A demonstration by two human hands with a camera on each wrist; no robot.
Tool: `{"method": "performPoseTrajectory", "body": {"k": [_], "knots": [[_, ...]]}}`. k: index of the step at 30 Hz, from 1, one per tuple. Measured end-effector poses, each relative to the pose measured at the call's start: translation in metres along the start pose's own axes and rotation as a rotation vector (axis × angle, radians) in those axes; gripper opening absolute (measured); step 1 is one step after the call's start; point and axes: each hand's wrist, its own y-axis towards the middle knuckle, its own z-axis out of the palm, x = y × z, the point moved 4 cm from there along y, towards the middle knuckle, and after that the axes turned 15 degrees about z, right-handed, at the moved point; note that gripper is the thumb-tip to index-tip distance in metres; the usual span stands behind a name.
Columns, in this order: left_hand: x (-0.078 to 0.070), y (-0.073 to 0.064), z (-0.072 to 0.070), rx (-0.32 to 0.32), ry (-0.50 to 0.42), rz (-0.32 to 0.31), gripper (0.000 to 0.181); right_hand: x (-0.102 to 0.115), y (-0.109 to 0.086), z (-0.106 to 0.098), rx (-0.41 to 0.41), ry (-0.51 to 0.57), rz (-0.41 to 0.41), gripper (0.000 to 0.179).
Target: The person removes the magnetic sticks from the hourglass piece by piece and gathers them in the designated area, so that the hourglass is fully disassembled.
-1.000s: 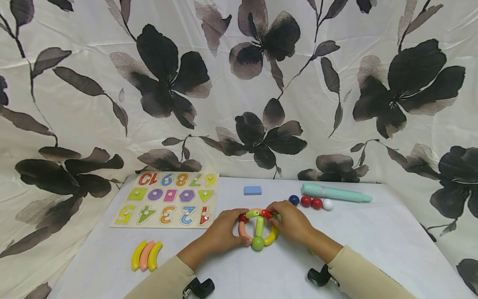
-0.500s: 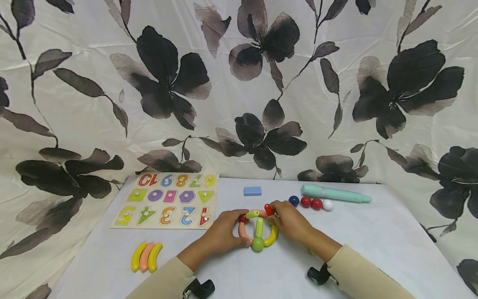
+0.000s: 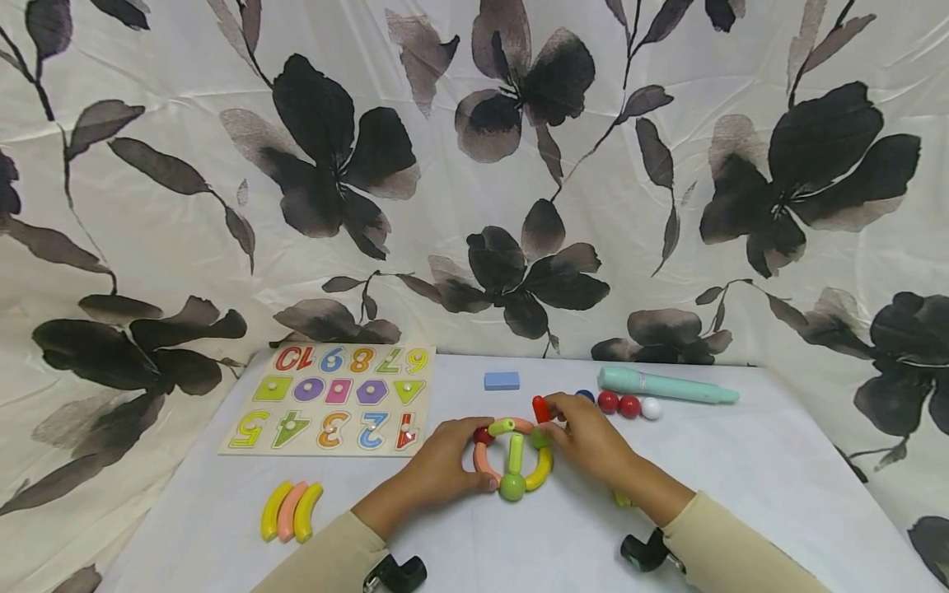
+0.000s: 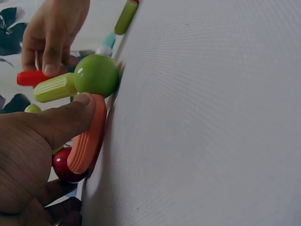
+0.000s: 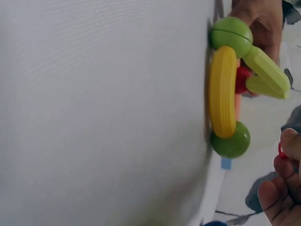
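Note:
A ring of curved toy rods and balls lies on the table. My left hand grips its left side, thumb on a coral curved rod, fingers by the red ball. A yellow curved rod joins the near green ball to another green ball. From the near ball a light green straight rod slants upward; a second light green rod rises from the red ball. Above the ring's far right, my right hand pinches a short red rod between thumb and fingers.
Three curved rods lie at the left. Behind them is a number puzzle board. A blue block, several balls and a mint-green tube lie at the back. A green piece shows partly under the right forearm.
My right hand has raised the red rod from the ring's far right and turned it more upright, uncovering the green ball there. My left hand stays in place.

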Motion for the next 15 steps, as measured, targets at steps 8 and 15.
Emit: {"method": "performPoseTrajectory", "body": {"k": [8, 15], "knots": [[-0.003, 0.001, 0.0, -0.003, 0.003, 0.011, 0.086, -0.021, -0.017, -0.036, -0.058, -0.049, 0.047, 0.044], [-0.002, 0.001, 0.0, 0.0, 0.003, 0.01, 0.088, -0.049, -0.029, -0.056, -0.08, -0.021, 0.091, 0.061]]}}
